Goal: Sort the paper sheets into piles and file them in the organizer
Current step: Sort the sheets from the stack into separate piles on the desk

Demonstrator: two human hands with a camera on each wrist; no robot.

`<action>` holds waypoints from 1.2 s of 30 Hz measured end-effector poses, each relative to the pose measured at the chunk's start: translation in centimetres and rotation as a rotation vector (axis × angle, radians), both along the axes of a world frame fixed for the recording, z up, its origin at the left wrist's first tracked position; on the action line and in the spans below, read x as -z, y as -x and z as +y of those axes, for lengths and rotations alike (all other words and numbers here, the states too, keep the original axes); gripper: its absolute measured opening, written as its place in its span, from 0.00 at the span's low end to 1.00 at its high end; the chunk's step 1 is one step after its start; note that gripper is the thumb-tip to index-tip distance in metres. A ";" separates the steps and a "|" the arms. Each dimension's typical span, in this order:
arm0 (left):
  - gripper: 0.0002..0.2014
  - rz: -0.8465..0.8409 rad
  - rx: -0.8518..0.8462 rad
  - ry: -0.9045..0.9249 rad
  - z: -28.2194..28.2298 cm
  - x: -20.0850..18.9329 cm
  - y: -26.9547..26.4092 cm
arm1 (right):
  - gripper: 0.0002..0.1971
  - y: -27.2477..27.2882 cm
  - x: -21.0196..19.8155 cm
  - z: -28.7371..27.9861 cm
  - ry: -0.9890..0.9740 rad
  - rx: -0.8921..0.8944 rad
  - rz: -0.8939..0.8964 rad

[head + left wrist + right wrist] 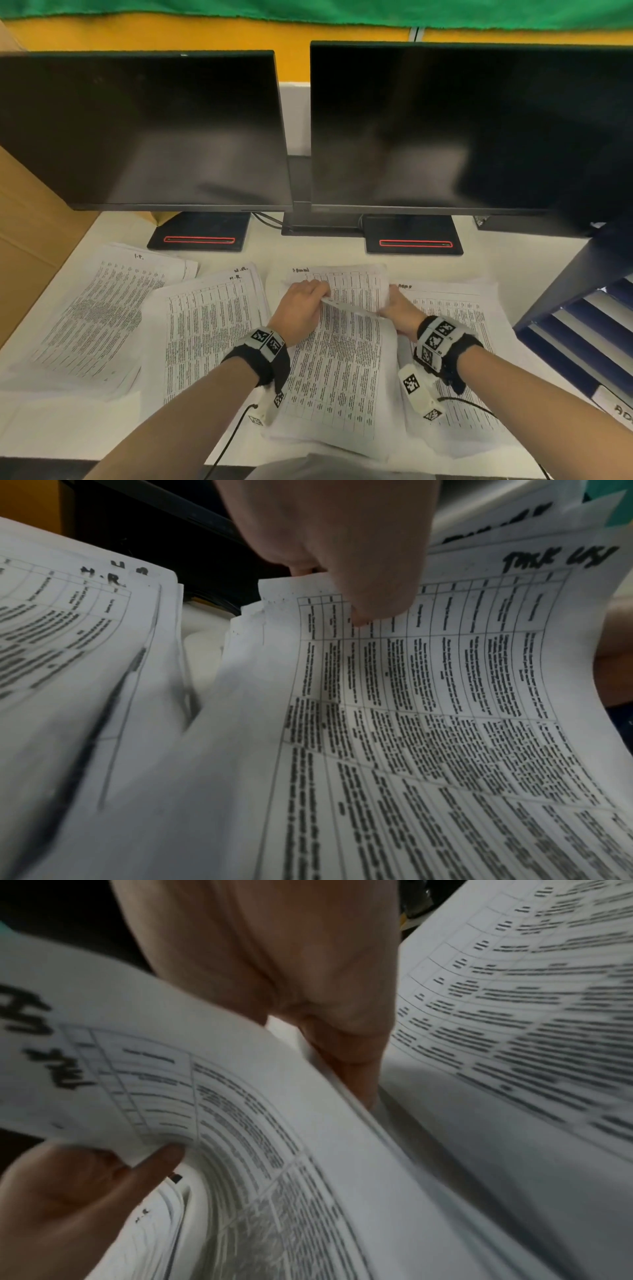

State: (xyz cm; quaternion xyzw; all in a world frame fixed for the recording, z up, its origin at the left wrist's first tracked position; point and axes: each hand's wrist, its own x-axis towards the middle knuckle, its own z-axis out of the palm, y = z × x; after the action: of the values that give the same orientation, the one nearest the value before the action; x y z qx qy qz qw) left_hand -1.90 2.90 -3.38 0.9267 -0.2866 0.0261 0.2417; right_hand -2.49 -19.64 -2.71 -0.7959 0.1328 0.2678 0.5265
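Several piles of printed table sheets lie across the white desk (85,428). My left hand (317,294) and right hand (392,303) both grip the far edge of the middle paper stack (342,370) and curl it up off the pile beneath (356,277). In the left wrist view my left hand (356,615) has its thumb on top of the stack (445,696) and fingers behind. In the right wrist view my right hand (356,1074) pinches the stack's (274,1150) right edge. The dark blue organizer (575,329) stands at the right.
Two dark monitors (144,130) on stands fill the back of the desk. A pile marked H.R. (209,325) and a far-left pile (102,308) lie left of my hands, another pile (459,308) lies right. A cardboard box (24,240) borders the left.
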 end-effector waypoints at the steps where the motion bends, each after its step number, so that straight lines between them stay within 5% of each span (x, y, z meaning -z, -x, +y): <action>1: 0.09 0.008 -0.002 0.001 0.0 0.0 -0.2 | 0.25 0.4 -0.2 0.0 0.039 0.012 0.021; 6: 0.09 0.031 -0.009 -0.021 0.2 0.3 -0.9 | 0.18 -0.6 -0.4 -2.3 0.082 0.279 -0.051; 9: 0.08 0.048 -0.007 -0.050 0.1 0.5 -1.2 | 0.14 -0.8 -1.6 -5.6 0.287 0.424 -0.014; 16: 0.08 0.041 -0.008 -0.066 0.0 0.8 -1.2 | 0.13 2.4 -2.1 -12.4 0.811 0.316 0.206; 21: 0.08 0.004 -0.005 -0.065 0.1 1.0 -0.6 | 0.27 3.0 -2.2 -12.0 0.843 0.561 0.111; 25: 0.08 -0.002 -0.003 -0.072 0.1 1.1 -0.5 | 0.47 1.9 -2.3 -9.0 1.146 0.351 -0.035; 27: 0.08 0.002 0.005 -0.082 0.1 1.1 -0.6 | 0.43 0.7 -2.4 -6.7 1.257 0.108 -0.223; 30: 0.08 0.012 0.014 -0.088 0.0 1.0 -0.7 | 0.25 0.2 -2.1 -2.5 1.123 -0.335 -0.482; 33: 0.08 0.015 0.015 -0.086 0.1 1.1 -0.9 | 0.15 1.5 -1.5 -0.7 1.073 -0.584 -0.448; 36: 0.07 0.012 0.023 -0.087 0.1 1.3 -0.9 | 0.14 2.6 -1.1 -1.8 1.047 -0.602 -0.334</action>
State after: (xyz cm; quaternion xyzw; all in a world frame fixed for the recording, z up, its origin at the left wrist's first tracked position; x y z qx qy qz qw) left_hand -1.01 2.96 -4.71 0.9331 -0.2968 0.0054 0.2030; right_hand -5.12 -21.41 -1.64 -0.9819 -0.0675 0.1758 -0.0179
